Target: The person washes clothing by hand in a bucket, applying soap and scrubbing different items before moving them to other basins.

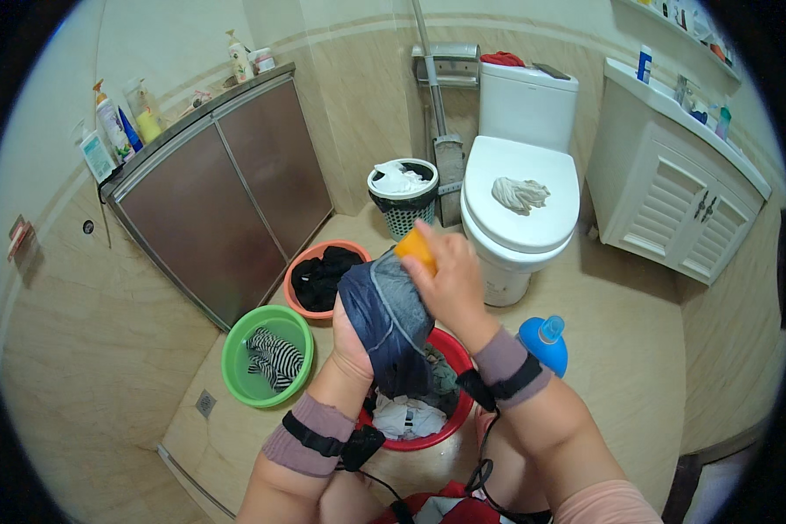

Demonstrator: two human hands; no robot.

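Observation:
Over the red basin (463, 417), my left hand (351, 339) grips a wet-looking navy garment (382, 319) with a paler grey-blue patch and a light seam. The cloth covers most of that hand's fingers and hangs down toward the basin. My right hand (454, 271) is closed around a yellow-orange bar of soap (416, 251), held against the upper part of the garment. White clothes (406, 417) and grey-green clothes (443, 380) lie in the red basin beneath.
A green basin (236, 384) holds striped cloth; an orange basin (293, 301) holds black cloth. The blue bottle-like container (546, 349) stands right of my right wrist. Beyond are a waste basket (403, 214), a mop (450, 166) and a toilet (533, 231) with a grey cloth (520, 195) on its lid.

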